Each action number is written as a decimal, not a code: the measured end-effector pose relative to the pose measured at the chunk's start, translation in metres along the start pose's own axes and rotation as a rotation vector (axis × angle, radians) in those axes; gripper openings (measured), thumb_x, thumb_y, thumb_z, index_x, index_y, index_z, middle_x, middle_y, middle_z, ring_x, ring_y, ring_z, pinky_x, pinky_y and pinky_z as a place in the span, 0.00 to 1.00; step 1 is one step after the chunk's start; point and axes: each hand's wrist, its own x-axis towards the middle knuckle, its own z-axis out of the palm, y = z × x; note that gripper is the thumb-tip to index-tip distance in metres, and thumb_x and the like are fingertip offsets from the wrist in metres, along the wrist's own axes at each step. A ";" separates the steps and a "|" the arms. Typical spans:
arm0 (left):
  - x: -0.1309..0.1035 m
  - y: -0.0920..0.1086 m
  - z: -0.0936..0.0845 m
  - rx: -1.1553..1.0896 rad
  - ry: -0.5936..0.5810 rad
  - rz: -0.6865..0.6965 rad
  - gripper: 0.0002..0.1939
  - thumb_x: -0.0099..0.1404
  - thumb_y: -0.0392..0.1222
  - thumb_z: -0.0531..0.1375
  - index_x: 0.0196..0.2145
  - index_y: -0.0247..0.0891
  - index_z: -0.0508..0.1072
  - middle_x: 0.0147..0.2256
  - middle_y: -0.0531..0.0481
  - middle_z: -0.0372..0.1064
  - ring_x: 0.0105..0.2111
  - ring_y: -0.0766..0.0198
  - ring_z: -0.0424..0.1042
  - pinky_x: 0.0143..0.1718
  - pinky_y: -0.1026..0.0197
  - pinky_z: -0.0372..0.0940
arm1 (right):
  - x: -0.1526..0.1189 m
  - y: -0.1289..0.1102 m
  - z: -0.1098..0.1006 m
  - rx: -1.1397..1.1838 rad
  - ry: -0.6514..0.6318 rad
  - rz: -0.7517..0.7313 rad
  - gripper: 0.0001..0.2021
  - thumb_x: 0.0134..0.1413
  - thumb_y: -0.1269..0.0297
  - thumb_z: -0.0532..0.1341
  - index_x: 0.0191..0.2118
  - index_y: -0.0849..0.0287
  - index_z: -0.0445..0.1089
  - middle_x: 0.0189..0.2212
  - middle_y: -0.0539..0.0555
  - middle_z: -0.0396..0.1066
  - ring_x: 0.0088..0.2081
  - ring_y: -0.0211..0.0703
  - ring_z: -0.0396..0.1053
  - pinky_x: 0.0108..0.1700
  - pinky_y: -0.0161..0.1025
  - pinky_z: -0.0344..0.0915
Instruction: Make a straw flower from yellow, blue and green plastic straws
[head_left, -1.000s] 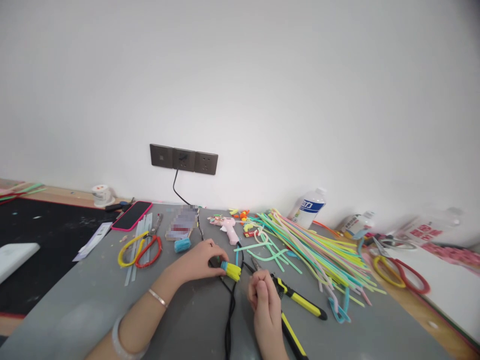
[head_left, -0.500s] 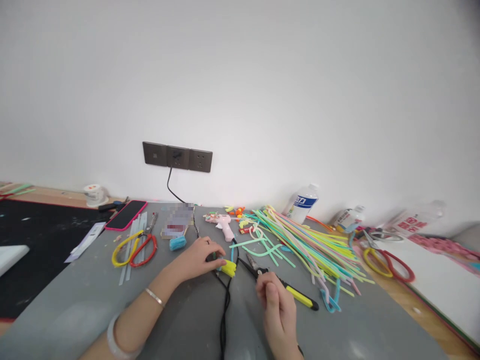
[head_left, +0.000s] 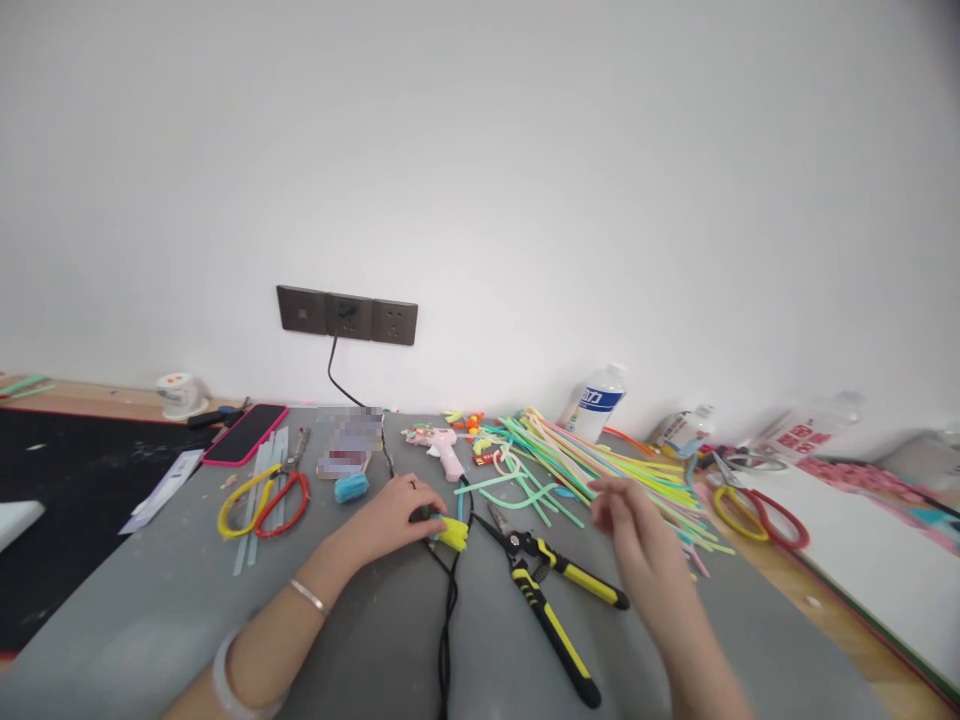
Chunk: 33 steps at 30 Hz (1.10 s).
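Note:
My left hand [head_left: 397,515] rests low over the grey table, its fingers closed round a short yellow bundle of pipe cleaners [head_left: 454,535]. A little light blue shows beside the yellow, and the palm hides the rest. My right hand [head_left: 641,550] hovers at the near side of a fanned pile of coloured pipe cleaners [head_left: 585,455]. Its fingers are curled together, and whatever they may hold is hidden. Between the hands lie wire pliers [head_left: 551,618] with black and yellow handles, jaws pointing away. A blue fuzzy bundle [head_left: 350,487] sits beyond my left wrist.
A pink glue gun [head_left: 448,455] lies at the back, and black cable [head_left: 448,620] runs down the middle. Red-and-yellow scissors [head_left: 281,505] and a phone [head_left: 246,434] are on the left. More scissors [head_left: 761,515] lie right. A bottle [head_left: 596,402] leans by the wall.
My right hand has moved right, from over the pliers to the pipe cleaner pile, uncovering the pliers' handles. My left hand keeps its hold on the yellow bundle. The view has shifted slightly.

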 end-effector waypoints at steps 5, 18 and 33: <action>0.002 -0.003 0.002 0.003 0.007 0.029 0.11 0.67 0.48 0.58 0.40 0.41 0.76 0.38 0.48 0.76 0.41 0.57 0.67 0.45 0.57 0.61 | 0.029 0.091 -0.016 -0.494 -0.102 0.197 0.13 0.46 0.59 0.58 0.37 0.58 0.69 0.36 0.63 0.75 0.40 0.58 0.73 0.40 0.47 0.66; 0.004 -0.004 0.002 -0.040 -0.019 0.027 0.11 0.68 0.48 0.57 0.40 0.42 0.76 0.39 0.49 0.76 0.42 0.57 0.67 0.45 0.57 0.60 | 0.050 0.090 -0.017 -0.434 -0.167 0.232 0.19 0.49 0.52 0.52 0.27 0.61 0.73 0.20 0.56 0.72 0.25 0.51 0.70 0.27 0.40 0.59; 0.002 -0.001 0.000 -0.053 -0.013 0.011 0.11 0.68 0.48 0.57 0.40 0.42 0.76 0.39 0.49 0.76 0.43 0.56 0.67 0.46 0.57 0.60 | 0.041 0.078 0.014 -0.747 -0.292 0.144 0.15 0.52 0.56 0.61 0.43 0.59 0.74 0.48 0.65 0.73 0.48 0.65 0.69 0.47 0.54 0.59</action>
